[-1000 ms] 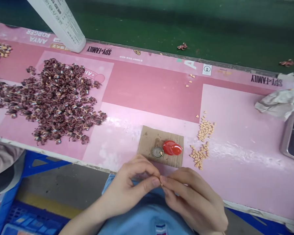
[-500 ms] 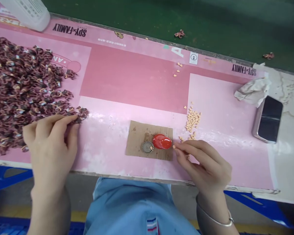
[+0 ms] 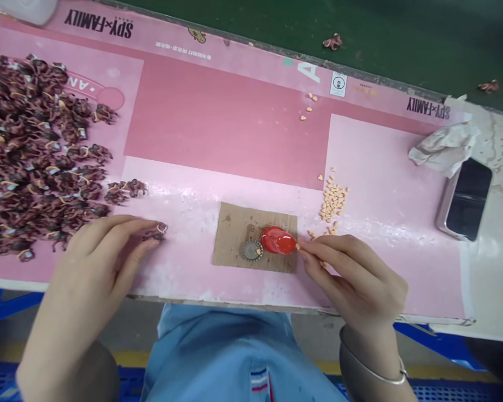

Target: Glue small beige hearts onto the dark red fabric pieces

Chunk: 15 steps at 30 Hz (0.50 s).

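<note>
Between thumb and forefinger, my left hand (image 3: 109, 251) pinches a small brown figurine (image 3: 161, 229), just right of a large heap of similar brown figurines (image 3: 29, 156). My right hand (image 3: 356, 273) is closed in a pinch on a tiny beige piece (image 3: 298, 247), at the right edge of a glossy red cap-like object (image 3: 279, 241). That red object sits on a square of brown cardboard (image 3: 230, 234). Beside it on the cardboard lies a grey bottle cap (image 3: 252, 250) with a beige bit in it. A scatter of tiny beige pieces (image 3: 334, 202) lies beyond my right hand.
A phone (image 3: 467, 198) and a crumpled tissue (image 3: 444, 149) lie at the right. A white plastic container (image 3: 25, 8) stands at the far left. Two loose brown figurines lie on the green surface (image 3: 235, 17) beyond the table's back edge.
My left hand has drawn a figurine away from the heap, toward the right and nearer to me. My right hand has brought the beige piece up to the red object's edge.
</note>
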Tool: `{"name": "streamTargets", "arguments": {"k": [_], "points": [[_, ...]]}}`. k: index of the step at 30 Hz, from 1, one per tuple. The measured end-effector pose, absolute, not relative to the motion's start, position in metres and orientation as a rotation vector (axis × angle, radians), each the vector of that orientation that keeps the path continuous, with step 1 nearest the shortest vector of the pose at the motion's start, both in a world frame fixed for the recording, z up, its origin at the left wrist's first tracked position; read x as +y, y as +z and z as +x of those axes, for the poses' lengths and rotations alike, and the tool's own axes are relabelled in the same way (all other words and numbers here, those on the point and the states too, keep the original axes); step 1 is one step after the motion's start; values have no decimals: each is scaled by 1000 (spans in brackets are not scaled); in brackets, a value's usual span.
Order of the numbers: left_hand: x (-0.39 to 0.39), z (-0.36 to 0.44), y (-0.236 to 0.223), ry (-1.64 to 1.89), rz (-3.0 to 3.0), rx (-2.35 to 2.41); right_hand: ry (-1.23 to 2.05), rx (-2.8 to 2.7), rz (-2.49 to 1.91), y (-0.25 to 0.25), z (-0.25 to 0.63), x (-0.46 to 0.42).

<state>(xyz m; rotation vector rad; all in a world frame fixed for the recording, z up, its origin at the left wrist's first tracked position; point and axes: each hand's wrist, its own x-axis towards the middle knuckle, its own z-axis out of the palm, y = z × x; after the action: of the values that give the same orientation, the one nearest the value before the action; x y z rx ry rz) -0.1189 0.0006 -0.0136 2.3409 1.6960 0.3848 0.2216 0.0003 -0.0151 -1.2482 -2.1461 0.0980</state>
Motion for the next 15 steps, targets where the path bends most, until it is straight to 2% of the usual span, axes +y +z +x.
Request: {"name": "streamTargets", "arguments": {"k": [11, 15], "points": [[-2, -112, -8, 438, 2119, 1516, 109, -2152, -1238, -13, 222, -1], [-11, -91, -2, 692, 1790, 1445, 148, -2073, -1236, -1, 218, -5]]}}
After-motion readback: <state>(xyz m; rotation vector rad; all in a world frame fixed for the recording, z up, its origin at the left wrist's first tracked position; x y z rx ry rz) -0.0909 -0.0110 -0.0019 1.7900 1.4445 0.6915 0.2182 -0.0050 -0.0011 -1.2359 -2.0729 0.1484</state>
